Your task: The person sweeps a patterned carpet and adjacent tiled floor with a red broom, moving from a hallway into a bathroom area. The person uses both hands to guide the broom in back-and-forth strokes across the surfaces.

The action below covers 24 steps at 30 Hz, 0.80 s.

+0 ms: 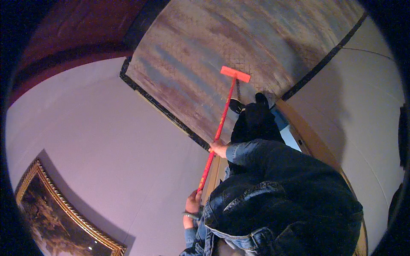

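Both of my hands grip the red pole (223, 118) of a long-handled floor tool. Nearer its top end is my left hand (193, 202), with a bracelet at the wrist. Farther down the pole, my right hand (219, 149) comes out of a denim sleeve. A flat orange-red crosspiece (235, 74) forms the tool's head, at the mottled grey, blue and brown carpet (182, 73) ahead of my feet. Whether the head is a brush or a squeegee cannot be told. My dark shoes (236, 105) stand just behind it.
A pale wall (96, 121) with a dark baseboard (166, 110) runs along the left, bearing a gilt-framed painting (73, 211). At the right, a wooden door frame (307, 137) meets another pale wall (365, 96). A dark red surface (73, 38) lies at upper left.
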Motion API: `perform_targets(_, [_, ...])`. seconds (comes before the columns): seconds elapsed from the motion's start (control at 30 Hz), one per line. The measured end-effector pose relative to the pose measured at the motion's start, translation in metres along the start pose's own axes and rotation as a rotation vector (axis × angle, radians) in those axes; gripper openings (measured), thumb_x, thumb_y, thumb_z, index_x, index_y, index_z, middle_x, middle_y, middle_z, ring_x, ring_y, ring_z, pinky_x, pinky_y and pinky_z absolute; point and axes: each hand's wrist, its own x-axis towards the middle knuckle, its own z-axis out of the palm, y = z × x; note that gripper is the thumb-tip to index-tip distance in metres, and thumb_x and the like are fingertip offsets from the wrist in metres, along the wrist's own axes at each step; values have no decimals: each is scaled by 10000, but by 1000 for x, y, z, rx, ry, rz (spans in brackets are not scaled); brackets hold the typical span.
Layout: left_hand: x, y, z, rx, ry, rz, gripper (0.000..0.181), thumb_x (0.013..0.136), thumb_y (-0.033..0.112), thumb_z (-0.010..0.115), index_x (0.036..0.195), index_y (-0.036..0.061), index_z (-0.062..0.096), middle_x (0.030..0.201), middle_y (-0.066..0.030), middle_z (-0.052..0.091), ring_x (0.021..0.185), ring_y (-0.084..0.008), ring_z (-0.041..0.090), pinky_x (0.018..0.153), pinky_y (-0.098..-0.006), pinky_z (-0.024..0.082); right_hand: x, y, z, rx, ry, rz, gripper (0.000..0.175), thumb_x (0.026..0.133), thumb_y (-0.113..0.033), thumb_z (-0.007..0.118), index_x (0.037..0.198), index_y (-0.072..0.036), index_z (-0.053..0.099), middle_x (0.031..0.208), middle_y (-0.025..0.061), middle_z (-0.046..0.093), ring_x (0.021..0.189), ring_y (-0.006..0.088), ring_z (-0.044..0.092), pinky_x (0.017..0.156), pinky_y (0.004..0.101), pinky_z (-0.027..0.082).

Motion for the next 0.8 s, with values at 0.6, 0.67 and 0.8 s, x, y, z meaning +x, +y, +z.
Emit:
perform_targets(0.6, [153, 315, 243, 319, -200, 645, 406, 865, 408, 419, 1018, 50, 534, 873, -257, 567, 856, -415, 529, 722, -467, 415, 39, -229, -392, 225, 542, -374, 147, 803, -215, 489, 763, -75, 501, 608, 51, 515, 502, 184, 505, 431, 330, 399])
perform_targets(0.67, [153, 322, 264, 337, -192, 691, 408, 864, 409, 419, 1009, 46, 535, 877, -255, 567, 843, -425, 527, 726, -473, 423, 42, -224, -430, 108, 633, -219, 153, 801, -226, 483, 766, -78, 502, 607, 54, 518, 490, 188, 503, 412, 329, 393])
perform_targets(0.8, [138, 267, 248, 430, -244, 586, 407, 854, 420, 435, 995, 55, 548, 878, -249, 569, 837, -428, 527, 716, -478, 425, 59, -149, -412, 2, 498, -159, 191, 802, -270, 471, 732, -94, 495, 610, 57, 523, 461, 193, 491, 372, 336, 361])
